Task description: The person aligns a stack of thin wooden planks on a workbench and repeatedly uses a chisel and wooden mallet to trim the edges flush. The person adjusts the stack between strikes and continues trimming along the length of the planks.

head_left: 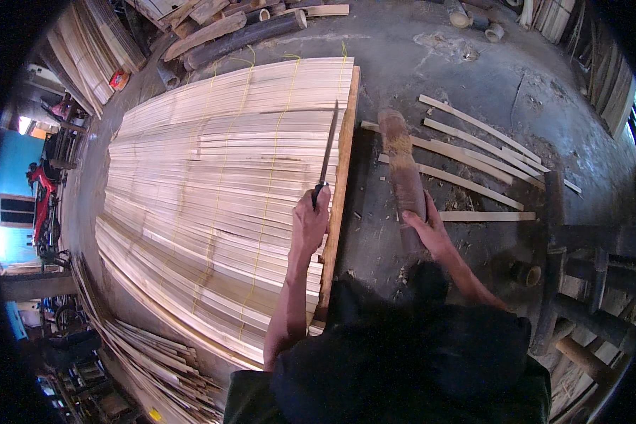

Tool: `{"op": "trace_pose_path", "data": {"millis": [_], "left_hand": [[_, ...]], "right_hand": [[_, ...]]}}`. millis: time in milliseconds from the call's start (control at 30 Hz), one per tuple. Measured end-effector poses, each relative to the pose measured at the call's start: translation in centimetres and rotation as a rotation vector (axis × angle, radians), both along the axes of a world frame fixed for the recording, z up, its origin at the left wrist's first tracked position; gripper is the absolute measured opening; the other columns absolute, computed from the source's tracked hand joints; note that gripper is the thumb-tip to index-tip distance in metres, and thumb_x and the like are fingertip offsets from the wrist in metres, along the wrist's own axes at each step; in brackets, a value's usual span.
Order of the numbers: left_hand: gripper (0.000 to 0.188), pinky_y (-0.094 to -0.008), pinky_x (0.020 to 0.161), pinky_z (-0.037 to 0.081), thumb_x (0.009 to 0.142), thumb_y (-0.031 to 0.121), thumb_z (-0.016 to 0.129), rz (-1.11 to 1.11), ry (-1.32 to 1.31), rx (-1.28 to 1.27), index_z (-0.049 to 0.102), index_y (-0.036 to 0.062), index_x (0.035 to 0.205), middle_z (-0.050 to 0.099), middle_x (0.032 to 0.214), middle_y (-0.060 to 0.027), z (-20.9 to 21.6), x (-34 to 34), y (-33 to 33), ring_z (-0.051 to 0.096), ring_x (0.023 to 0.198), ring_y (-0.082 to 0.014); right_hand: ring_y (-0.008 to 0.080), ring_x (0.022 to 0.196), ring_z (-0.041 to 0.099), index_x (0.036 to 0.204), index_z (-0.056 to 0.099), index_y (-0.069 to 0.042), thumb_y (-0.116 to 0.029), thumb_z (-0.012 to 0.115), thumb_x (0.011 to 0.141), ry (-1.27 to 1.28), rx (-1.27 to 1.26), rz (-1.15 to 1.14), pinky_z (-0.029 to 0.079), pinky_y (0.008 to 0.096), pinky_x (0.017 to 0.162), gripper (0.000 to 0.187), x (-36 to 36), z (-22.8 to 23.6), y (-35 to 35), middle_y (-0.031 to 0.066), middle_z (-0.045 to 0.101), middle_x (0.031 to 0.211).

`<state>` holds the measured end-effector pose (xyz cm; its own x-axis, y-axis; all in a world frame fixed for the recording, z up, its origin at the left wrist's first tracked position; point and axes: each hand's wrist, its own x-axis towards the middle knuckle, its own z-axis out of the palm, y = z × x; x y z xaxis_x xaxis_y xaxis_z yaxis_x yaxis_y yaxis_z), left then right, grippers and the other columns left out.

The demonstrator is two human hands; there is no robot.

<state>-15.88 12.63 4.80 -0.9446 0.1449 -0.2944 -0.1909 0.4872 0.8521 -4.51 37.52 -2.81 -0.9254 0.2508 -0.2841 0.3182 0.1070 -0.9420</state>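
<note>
In my left hand [311,220] is the black handle of a long thin-bladed tool [330,145]; its blade points away from me over the right edge of the slat mat, and I cannot tell whether it is a knife or a saw. My right hand [425,225] grips the near end of a thick, round brown piece of wood [401,159], paler and worn at its middle. The mat [254,169] is made of many pale slats crossed by yellow cords. A wooden board [344,148] runs along its right edge, beside the blade.
Several loose pale strips [473,182] lie on the dark floor to the right. A dark wooden frame [593,244] stands at far right. Bamboo poles [247,39] are piled at the back, and more strips [155,360] lie at the near left. A red motorbike [44,201] is far left.
</note>
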Motion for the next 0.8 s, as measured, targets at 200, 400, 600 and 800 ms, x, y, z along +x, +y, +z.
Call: {"op": "trace_pose_path", "data": {"millis": [200,400,600,800], "left_hand": [[0.041,-0.0329,0.042,0.040,0.101,0.035,0.052,0.005,0.092,-0.019,0.055,-0.0034,0.086,0.049,0.052,-0.0077,0.5,1.9,-1.5,0.049,0.044,-0.0121],[0.037,-0.0323,0.042,0.037,0.101,0.032,0.054,-0.018,0.264,-0.081,0.056,-0.0002,0.084,0.047,0.053,-0.0070,-2.9,4.3,-2.9,0.046,0.045,-0.0114],[0.036,-0.0353,0.045,0.042,0.099,0.029,0.057,-0.037,0.168,-0.126,0.056,-0.0038,0.083,0.054,0.057,-0.0167,-4.0,5.0,-2.9,0.054,0.048,-0.0183],[0.035,-0.0383,0.047,0.045,0.099,0.028,0.057,-0.057,0.330,-0.153,0.055,-0.0033,0.084,0.058,0.060,-0.0202,-5.0,5.5,-3.1,0.062,0.052,-0.0283]], "right_hand": [[0.0321,0.128,0.047,0.152,0.014,-0.001,-0.036,0.070,0.086,-0.130,0.097,0.018,0.038,0.0400,0.107,0.094,0.8,-0.3,-0.5,0.0229,0.043,0.142],[0.0325,0.129,0.046,0.152,0.013,-0.002,-0.038,0.069,0.086,-0.124,0.048,0.060,0.037,0.0402,0.107,0.094,0.4,1.0,-1.6,0.0236,0.042,0.143],[0.0374,0.131,0.046,0.153,0.010,-0.003,-0.046,0.068,0.085,-0.100,0.187,0.073,0.036,0.0429,0.108,0.099,1.3,-2.5,-0.6,0.0269,0.043,0.142],[0.0378,0.133,0.044,0.153,0.009,-0.004,-0.047,0.068,0.085,-0.115,0.162,0.084,0.035,0.0438,0.110,0.100,1.4,-2.7,-0.8,0.0271,0.041,0.145]]}}
